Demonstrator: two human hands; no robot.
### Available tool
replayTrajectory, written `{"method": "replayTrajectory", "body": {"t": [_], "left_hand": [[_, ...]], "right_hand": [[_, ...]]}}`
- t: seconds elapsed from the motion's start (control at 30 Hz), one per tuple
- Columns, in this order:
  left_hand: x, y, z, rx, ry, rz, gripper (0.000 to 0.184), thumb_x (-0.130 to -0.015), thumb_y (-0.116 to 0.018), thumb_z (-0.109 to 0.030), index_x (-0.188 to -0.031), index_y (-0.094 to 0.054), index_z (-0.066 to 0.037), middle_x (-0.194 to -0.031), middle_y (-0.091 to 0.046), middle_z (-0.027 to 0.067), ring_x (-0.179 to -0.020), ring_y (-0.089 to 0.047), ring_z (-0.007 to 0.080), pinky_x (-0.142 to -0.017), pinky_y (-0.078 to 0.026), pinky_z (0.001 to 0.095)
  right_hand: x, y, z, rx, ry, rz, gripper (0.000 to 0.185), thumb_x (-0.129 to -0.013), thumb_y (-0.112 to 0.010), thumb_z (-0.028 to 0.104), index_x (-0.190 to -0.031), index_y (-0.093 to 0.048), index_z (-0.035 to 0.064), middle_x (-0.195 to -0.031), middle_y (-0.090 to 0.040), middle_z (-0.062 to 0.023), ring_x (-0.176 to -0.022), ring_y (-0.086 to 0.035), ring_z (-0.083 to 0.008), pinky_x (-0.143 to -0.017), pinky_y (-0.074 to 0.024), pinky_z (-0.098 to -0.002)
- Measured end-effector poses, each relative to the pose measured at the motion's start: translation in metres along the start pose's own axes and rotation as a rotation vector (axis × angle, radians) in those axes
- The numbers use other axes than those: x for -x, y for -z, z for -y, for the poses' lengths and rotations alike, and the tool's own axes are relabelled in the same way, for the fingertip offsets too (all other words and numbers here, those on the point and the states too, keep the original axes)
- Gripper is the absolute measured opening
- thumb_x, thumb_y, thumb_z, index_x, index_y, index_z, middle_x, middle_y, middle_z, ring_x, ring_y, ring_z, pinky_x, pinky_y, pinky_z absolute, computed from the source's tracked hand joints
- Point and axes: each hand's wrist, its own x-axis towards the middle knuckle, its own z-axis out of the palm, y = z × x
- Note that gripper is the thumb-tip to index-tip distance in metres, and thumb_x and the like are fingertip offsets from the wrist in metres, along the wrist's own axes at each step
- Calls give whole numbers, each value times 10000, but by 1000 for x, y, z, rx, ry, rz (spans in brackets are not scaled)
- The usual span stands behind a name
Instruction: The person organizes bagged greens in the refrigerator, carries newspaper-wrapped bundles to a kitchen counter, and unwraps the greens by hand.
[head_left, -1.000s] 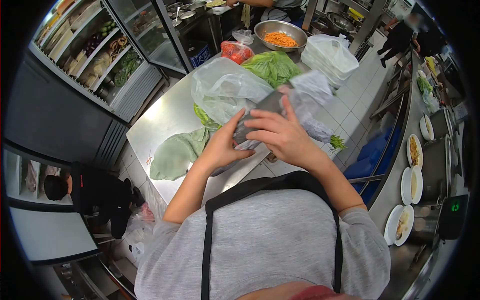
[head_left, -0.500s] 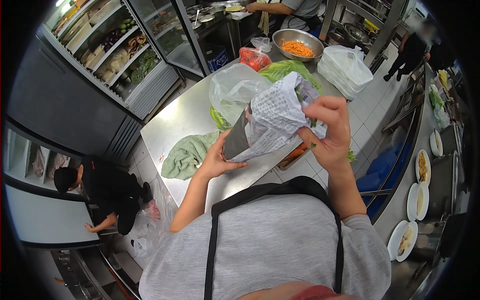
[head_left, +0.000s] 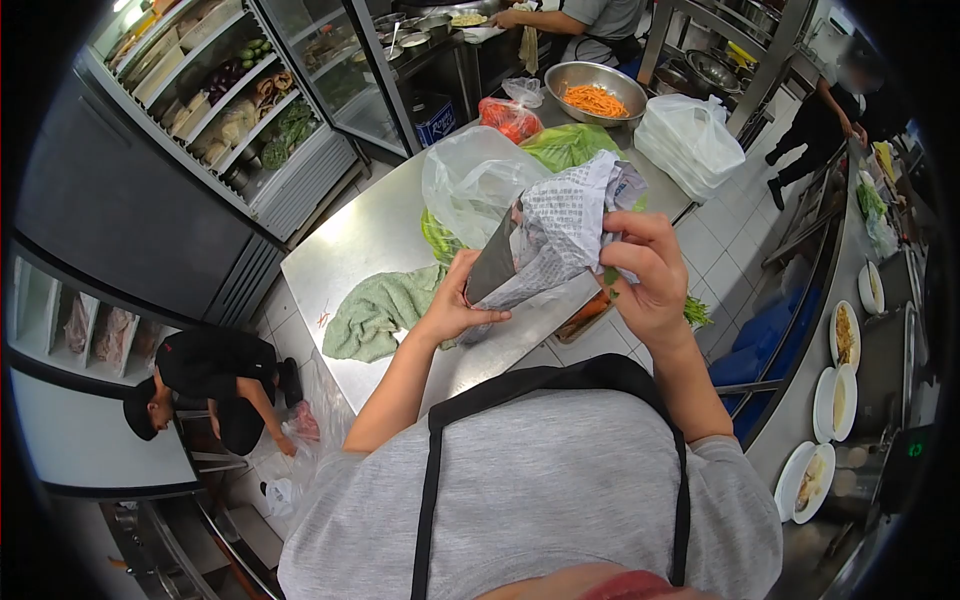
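A newspaper-wrapped bundle (head_left: 560,220) is held tilted above the steel table. My left hand (head_left: 455,300) is closed around its lower, dark-printed end. At the right-hand opening, my right hand (head_left: 650,275) has its fingers curled in a pinch against the paper edge. Small green herb leaves (head_left: 611,279) show by its thumb and fingertips; how much they grip is partly hidden. Behind the bundle lie a clear plastic bag (head_left: 465,180) and large green leaves (head_left: 575,147). A green cloth (head_left: 375,315) lies left of my left hand.
The steel table (head_left: 350,235) also bears a metal bowl of orange strips (head_left: 597,100), a bag with red contents (head_left: 510,120) and a white bag of containers (head_left: 690,140). A person (head_left: 215,375) bends low at the left by the fridge. White plates (head_left: 805,480) line the right counter.
My right hand has moved down and in against the paper's edge. The bundle and my left hand shifted slightly right. The person at left has bent toward the bags on the floor.
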Motion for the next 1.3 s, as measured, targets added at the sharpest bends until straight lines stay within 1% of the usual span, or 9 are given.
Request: {"method": "replayTrajectory", "body": {"t": [0.13,0.2,0.23,0.33,0.5,0.57,0.7,0.97,1.3], "left_hand": [[-5,-3,-4,113,10,-57,821,-596,-813,-106,-1294,-382,-57,-1181,-423,47,-1129,-414,180,-978,-323,311],[-11,-5,-10,322,63,-71,812,-634,-796,-124,-1307,-349,-44,-1215,-429,64,-1141,-421,187,-980,-327,322],[-17,-6,-13,529,113,-91,804,-672,-779,-142,-1320,-315,-32,-1248,-434,81,-1153,-428,194,-982,-332,334],[-46,-19,-38,466,64,10,840,-716,-752,-183,-1354,-227,-29,-1305,-405,115,-1186,-418,211,-988,-335,350],[-78,-57,-59,268,-215,141,962,-705,-762,-237,-1410,-131,-60,-1369,-290,131,-1225,-364,218,-969,-344,370],[-84,-49,-72,311,-138,-98,1011,-706,-762,-229,-1435,-71,-113,-1385,-236,132,-1234,-343,234,-965,-338,393],[-90,-34,-76,210,-354,-93,775,-729,-734,-131,-1357,-280,-122,-1266,-350,88,-1165,-408,223,-927,-394,356],[-73,-54,-79,329,-320,230,174,-874,-555,-92,-1041,-542,-46,-1153,-459,70,-1030,-483,149,-865,-417,289],[-51,-75,-104,554,-325,230,155,-851,-545,25,-995,-506,-18,-1062,-529,109,-994,-512,140,-888,-417,278]], "right_hand": [[1,-12,-4,56,54,-197,420,-679,-725,49,-1076,-592,85,-1212,-447,-134,-986,-497,-226,-841,-437,-313],[2,-9,-13,-88,-303,-227,867,-620,-814,223,-1338,-341,109,-1301,-364,-163,-1162,-430,-294,-1007,-325,-408],[7,-10,-15,-81,-315,-230,867,-620,-814,223,-1338,-341,109,-1301,-364,-163,-1162,-430,-294,-1007,-325,-408],[24,-25,-20,-488,-584,180,1115,-587,-837,292,-1406,-119,53,-1366,-312,-216,-1241,-373,-316,-1028,-287,-404],[57,-22,-39,-371,-756,104,998,-599,-818,221,-1373,-215,40,-1300,-409,-190,-1218,-396,-268,-1020,-297,-342],[72,-5,-42,-128,-747,25,898,-582,-804,165,-1326,-319,29,-1255,-458,-158,-1197,-417,-272,-1010,-310,-352],[111,42,-53,492,-519,67,758,-535,-767,55,-1222,-447,70,-1054,-524,-125,-994,-491,-320,-872,-387,-379],[176,63,-81,615,-438,-203,668,-502,-755,-25,-1085,-448,84,-1034,-544,-106,-948,-519,-304,-832,-415,-379],[183,56,-113,522,-419,-314,645,-541,-729,-55,-1087,-414,79,-1089,-543,-125,-1096,-503,-313,-935,-392,-387]]}}
